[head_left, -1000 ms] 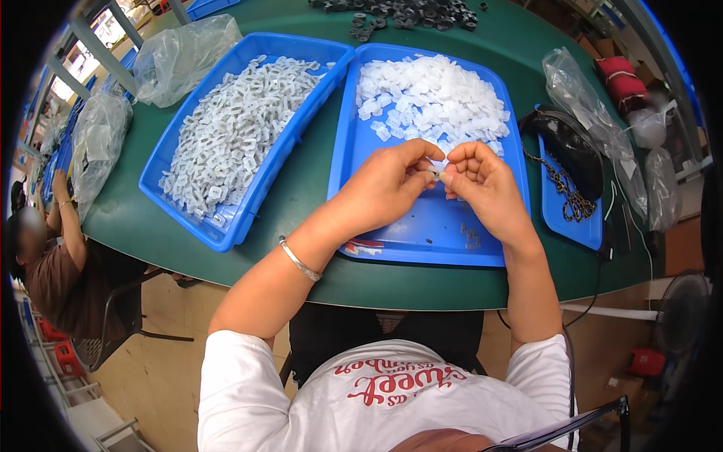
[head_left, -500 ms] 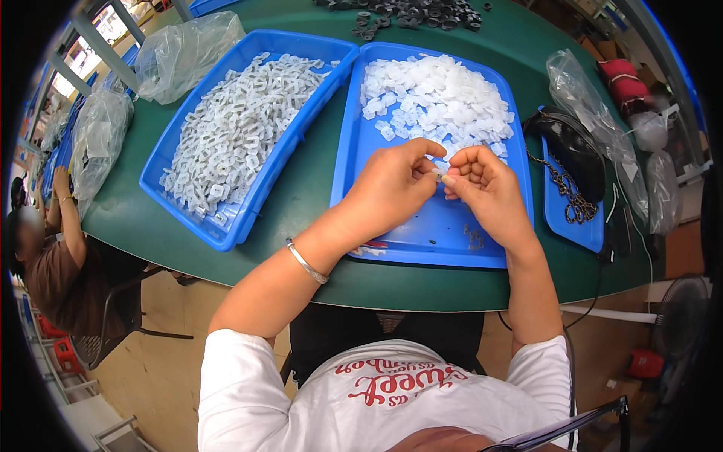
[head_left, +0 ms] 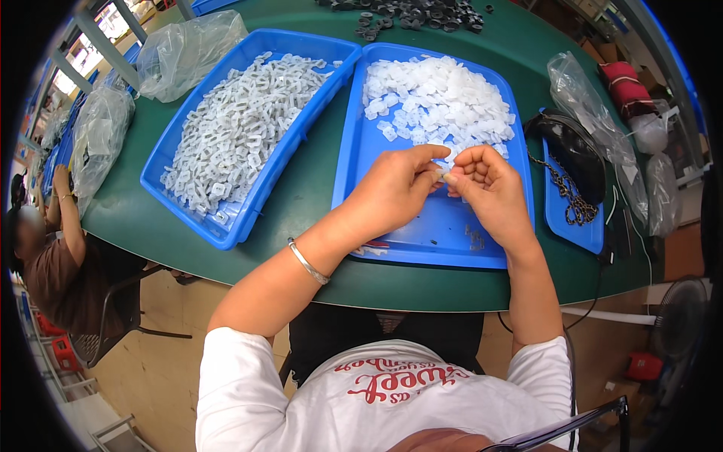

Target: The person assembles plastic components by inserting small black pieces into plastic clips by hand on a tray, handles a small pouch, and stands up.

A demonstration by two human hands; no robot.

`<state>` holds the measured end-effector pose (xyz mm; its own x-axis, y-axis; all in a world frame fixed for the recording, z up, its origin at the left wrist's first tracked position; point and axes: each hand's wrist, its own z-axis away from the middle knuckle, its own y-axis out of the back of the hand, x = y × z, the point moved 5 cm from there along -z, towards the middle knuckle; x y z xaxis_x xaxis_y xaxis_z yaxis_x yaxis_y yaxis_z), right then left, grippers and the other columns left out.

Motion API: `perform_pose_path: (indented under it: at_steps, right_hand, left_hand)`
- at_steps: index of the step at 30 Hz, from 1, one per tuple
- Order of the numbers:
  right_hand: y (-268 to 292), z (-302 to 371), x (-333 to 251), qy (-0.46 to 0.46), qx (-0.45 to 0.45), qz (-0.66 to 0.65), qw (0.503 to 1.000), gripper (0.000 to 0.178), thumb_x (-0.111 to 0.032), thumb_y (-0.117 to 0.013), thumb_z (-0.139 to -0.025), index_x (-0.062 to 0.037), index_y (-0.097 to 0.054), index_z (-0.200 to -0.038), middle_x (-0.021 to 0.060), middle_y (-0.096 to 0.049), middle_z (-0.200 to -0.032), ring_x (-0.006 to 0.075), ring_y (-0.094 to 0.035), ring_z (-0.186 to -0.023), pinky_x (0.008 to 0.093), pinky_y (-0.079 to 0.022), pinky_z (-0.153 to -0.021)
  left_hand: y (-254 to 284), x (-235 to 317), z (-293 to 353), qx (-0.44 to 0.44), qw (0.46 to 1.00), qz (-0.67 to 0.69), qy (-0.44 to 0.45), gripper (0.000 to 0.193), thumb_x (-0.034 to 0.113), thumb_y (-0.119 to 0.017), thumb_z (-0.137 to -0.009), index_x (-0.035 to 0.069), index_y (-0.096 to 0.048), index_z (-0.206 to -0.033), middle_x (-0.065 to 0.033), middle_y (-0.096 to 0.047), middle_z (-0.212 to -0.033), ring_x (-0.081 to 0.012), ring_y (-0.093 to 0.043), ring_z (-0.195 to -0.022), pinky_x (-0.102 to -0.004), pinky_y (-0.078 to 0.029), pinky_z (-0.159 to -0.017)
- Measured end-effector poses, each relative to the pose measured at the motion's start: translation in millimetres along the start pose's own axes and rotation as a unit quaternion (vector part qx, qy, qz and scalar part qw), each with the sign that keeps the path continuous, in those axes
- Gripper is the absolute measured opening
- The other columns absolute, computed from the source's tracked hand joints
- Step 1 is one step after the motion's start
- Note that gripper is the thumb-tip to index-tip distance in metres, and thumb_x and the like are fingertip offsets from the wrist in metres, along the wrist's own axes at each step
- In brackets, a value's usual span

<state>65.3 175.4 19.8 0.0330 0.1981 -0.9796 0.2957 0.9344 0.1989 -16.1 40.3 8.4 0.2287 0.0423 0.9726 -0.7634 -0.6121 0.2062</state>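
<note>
My left hand [head_left: 393,188] and my right hand [head_left: 493,194] meet over a shallow blue tray [head_left: 340,177], thumbs and forefingers pinched together. Between the fingertips shows a bit of a small translucent white plastic piece [head_left: 443,172], mostly hidden by the fingers. Just beyond my hands, a heap of flat white plastic pieces [head_left: 444,94] covers the far half of the tray. Several tiny metal-looking parts [head_left: 474,237] lie at its near right. To the left stands a deeper blue bin [head_left: 260,207], filled with small whitish plastic pieces with slots [head_left: 241,120].
Black ring-like parts [head_left: 422,13] lie at the far edge of the green table [head_left: 301,260]. A small blue tray [head_left: 553,215] at right holds a black bag [head_left: 576,147] with a chain. Clear plastic bags [head_left: 188,56] lie beyond the bin. Another person [head_left: 64,279] sits far left.
Both hands stay together over the tray; the fingers have shifted only slightly around the small white piece. The trays and heaps look the same.
</note>
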Motion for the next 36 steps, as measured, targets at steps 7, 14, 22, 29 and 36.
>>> perform_pose_path:
  at_steps: [7,14,22,29,36]
  right_hand:
    - [-0.8,1.0,-1.3,0.033,0.009,0.053,0.998,0.011,-0.001,-0.067,-0.090,0.0017,-0.061,-0.100,0.0037,-0.065,-0.090,0.0079,-0.063,-0.081,0.0215,-0.053,-0.075]
    - [2.7,-2.2,2.9,-0.007,-0.034,-0.023,0.999,0.011,-0.001,-0.062,-0.094,0.0033,-0.062,-0.104,0.0057,-0.066,-0.094,0.0104,-0.065,-0.084,0.0236,-0.054,-0.077]
    - [2.7,-1.4,2.4,-0.009,-0.040,-0.030,0.999,0.010,0.001,-0.060,-0.094,0.0038,-0.061,-0.103,0.0059,-0.064,-0.093,0.0100,-0.064,-0.082,0.0234,-0.054,-0.076]
    - [1.8,-1.4,3.7,-0.012,-0.025,-0.027,0.999,0.009,0.001,-0.061,-0.092,0.0032,-0.060,-0.101,0.0048,-0.064,-0.090,0.0084,-0.063,-0.081,0.0220,-0.054,-0.075]
    - [-2.9,2.5,-3.2,0.019,-0.022,-0.039,0.999,0.010,-0.002,-0.065,-0.091,0.0007,-0.062,-0.100,0.0036,-0.065,-0.091,0.0083,-0.062,-0.081,0.0229,-0.053,-0.075]
  left_hand:
    - [-0.3,-5.3,-2.2,-0.006,0.999,0.047,0.020,0.034,0.002,-0.055,-0.098,-0.006,-0.054,-0.131,-0.0126,-0.070,-0.103,-0.0139,-0.067,-0.092,-0.0258,-0.056,-0.083]
    - [2.1,-10.1,-4.7,-0.009,0.988,0.143,0.056,0.036,0.003,-0.055,-0.099,-0.008,-0.051,-0.133,-0.0130,-0.070,-0.103,-0.0140,-0.067,-0.094,-0.0249,-0.056,-0.085]
    - [1.0,-8.0,-3.9,-0.010,0.990,0.130,0.057,0.035,0.004,-0.055,-0.099,-0.007,-0.053,-0.132,-0.0137,-0.070,-0.101,-0.0136,-0.068,-0.093,-0.0246,-0.055,-0.083]
    - [1.2,-6.6,-2.5,-0.011,0.988,0.131,0.076,0.035,0.007,-0.059,-0.097,-0.007,-0.055,-0.129,-0.0128,-0.070,-0.101,-0.0141,-0.068,-0.095,-0.0249,-0.055,-0.084]
    - [24.8,17.0,-0.2,0.107,0.991,-0.038,-0.064,0.014,0.006,-0.067,-0.091,0.000,-0.068,-0.104,-0.0040,-0.069,-0.093,-0.0093,-0.062,-0.083,-0.0247,-0.051,-0.075]
